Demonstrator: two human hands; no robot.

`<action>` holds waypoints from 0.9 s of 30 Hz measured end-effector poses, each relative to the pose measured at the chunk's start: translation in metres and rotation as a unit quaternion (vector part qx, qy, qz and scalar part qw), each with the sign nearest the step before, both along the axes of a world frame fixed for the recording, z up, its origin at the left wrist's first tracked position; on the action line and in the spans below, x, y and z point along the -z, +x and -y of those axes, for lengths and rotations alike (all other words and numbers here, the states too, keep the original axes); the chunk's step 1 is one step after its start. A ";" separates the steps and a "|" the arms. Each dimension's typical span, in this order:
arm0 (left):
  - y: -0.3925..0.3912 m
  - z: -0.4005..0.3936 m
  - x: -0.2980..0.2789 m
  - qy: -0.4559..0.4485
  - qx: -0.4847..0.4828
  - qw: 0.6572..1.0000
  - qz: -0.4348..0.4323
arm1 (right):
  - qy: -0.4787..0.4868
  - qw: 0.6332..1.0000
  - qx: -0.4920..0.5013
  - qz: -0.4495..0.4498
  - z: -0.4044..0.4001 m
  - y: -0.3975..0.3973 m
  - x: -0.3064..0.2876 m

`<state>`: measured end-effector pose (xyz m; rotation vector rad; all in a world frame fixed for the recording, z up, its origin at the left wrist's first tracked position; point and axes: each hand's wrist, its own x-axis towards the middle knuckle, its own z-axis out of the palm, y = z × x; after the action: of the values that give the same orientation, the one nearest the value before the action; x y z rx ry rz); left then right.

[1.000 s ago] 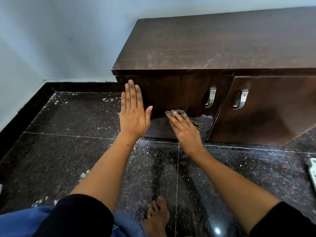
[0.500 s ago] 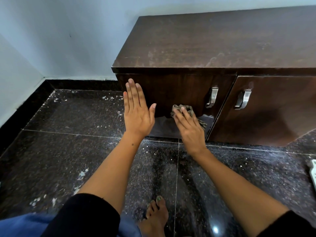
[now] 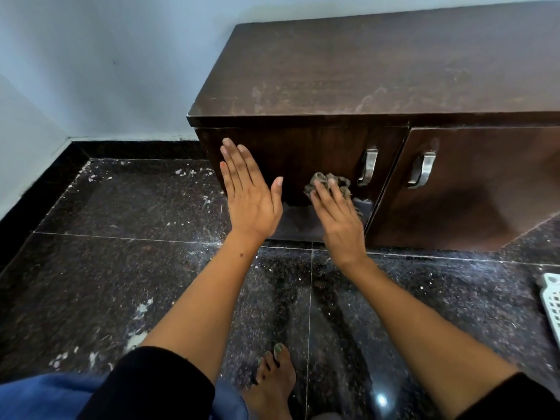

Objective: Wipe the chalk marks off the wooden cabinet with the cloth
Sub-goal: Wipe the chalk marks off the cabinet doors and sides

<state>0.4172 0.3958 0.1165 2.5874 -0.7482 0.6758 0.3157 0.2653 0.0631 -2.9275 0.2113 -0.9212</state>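
the cloth [image 3: 328, 184] is a small, dull, patterned rag, bunched into a wad against the front of the left-hand door [image 3: 306, 159] of the wooden cabinet [image 3: 363, 71], just left of that door's metal handle [image 3: 368, 166]. it looks soft, light and limp, so it will likely fold and creep under the fingers rather than hold a shape; it is best taken with a flat palm over the middle of the wad, fingers spread to pin its edges, so it does not roll up on the slick varnished wood. the cabinet itself is stiff and heavy-looking and should not shift under pressure.

the right hand [image 3: 335, 215] lies over the cloth with fingers nearly straight and close together, pressing it to the door rather than gripping it; the fingertips point up and slightly left, wrist low near the floor [image 3: 121, 268]. the left hand [image 3: 250, 197] is flat and wide open, fingers straight and together, thumb out to the right, holding nothing; it is set at the door's left edge, though whether the palm truly touches the wood i cannot tell. both forearms reach forward and down from a crouch, a bare foot [image 3: 274, 380] between them.

pale chalky smears show on the cabinet top [image 3: 318, 95], so that part looks not yet wiped.
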 end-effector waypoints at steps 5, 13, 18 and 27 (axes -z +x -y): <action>-0.004 0.004 -0.001 -0.001 0.011 1.000 -0.002 | -0.042 0.997 -0.050 -0.047 -0.001 0.003 0.000; -0.004 0.000 0.003 0.076 0.028 0.996 0.036 | 0.333 0.931 0.142 0.034 -0.011 -0.028 0.028; 0.002 -0.007 0.005 0.114 0.023 0.991 0.060 | 0.620 0.731 0.257 0.122 -0.045 0.010 -0.008; 0.007 -0.017 0.004 0.144 0.034 0.984 0.102 | 0.779 0.438 0.387 0.227 -0.012 0.034 -0.036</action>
<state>0.4246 0.4130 0.1126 2.7605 -1.0657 0.8785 0.3498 0.2770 0.0996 -0.6734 1.4144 -0.6955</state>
